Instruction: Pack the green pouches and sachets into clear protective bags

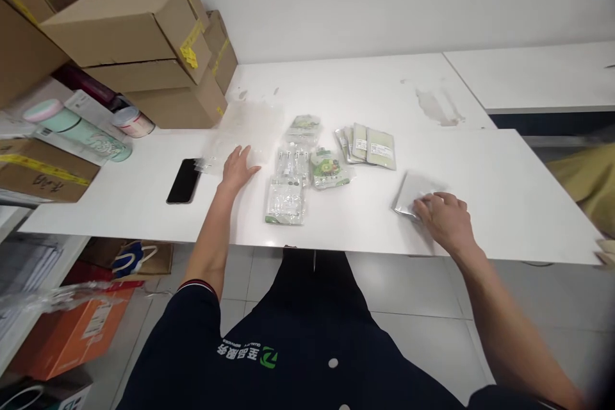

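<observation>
Lying near the front edge of the bench [350, 221], the silver packets [409, 190] sit partly under the right hand [446, 216], its thumb and fingers bent over their near side; whether they are firmly pinched I cannot tell, since the fingers hide the contact; the left hand [237, 170] rests well apart from it, fingers spread on the clear plastic sheets [250, 125]. Slick foil could slide, fanning the stack out or carrying a packet over the edge if the hold is loose; the thin film sheets may cling together, so several could lift as one; a leftward sweep could nudge the phone [184, 181] just beside them.

Flat, square-cornered and shiny, the packets look stiffer than the sheets, which are limp, glossy and see-through; between the hands lie crinkled green-printed pouches [328, 170], transparent packs [285, 200] with ridged, glinting faces, and pale labelled sachets [381, 148] overlapping like cards; farther left, matt cardboard boxes [115, 32] stack in blunt blocks with yellow tape, beside a smooth, rounded mint bottle [79, 131].
</observation>
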### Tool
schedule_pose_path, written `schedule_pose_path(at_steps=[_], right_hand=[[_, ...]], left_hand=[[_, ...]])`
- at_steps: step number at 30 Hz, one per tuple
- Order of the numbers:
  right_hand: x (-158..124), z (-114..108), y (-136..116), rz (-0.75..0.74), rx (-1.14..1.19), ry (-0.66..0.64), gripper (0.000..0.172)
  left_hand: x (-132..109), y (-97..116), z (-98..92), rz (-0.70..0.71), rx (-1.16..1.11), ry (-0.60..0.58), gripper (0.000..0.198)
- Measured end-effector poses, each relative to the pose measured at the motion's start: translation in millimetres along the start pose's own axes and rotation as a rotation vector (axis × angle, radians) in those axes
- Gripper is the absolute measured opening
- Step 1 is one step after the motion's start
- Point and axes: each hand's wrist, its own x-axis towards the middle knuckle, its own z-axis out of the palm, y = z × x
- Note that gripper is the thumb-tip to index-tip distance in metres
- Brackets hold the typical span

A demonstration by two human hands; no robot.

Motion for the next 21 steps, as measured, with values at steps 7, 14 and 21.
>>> schedule_pose_path(at_steps=[7, 14, 21], right_hand=[[28, -19, -36, -0.075, -0.018, 0.281, 0.048], [114, -11, -109, -0.129, -0.160, -0.051, 0.049], [124, -8, -109, -0.108, -0.226, -0.206, 0.040]], left_hand=[[17, -10, 11.0, -0.036, -0.019, -0.017, 0.046], [35, -14, 8.2, -0.326, -0.437, 0.078, 0.027], [7, 10, -37.7, -0.176, -0.624, 0.537, 0.023]])
